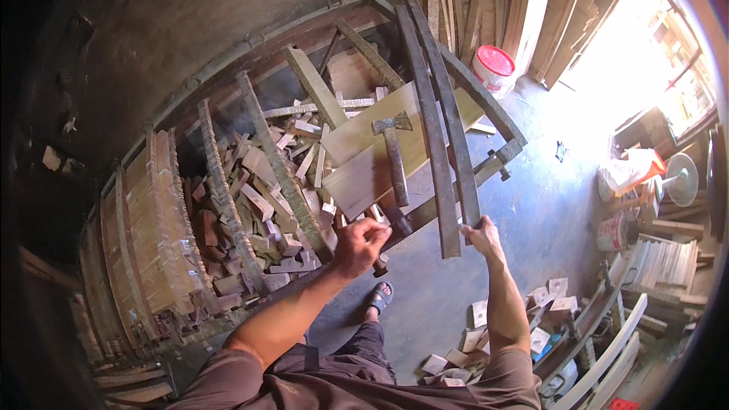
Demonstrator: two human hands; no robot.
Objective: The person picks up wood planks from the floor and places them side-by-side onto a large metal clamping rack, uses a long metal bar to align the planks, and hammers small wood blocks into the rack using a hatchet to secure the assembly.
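Head view: two long curved dark staves (444, 129) lie side by side on the desk (501, 153), their long axis running away from the person. The right hand (480, 234) grips their near end, fingers clenched around it. The left hand (359, 246), just to their left, is closed on a wooden handle (378, 264), near the hatchet (395, 153) on the pale plank (357, 159).

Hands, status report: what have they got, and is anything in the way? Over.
Left hand gripping hatchet handle, head on plank. Right hand holding end of curved slats. Offcuts heaped beside.
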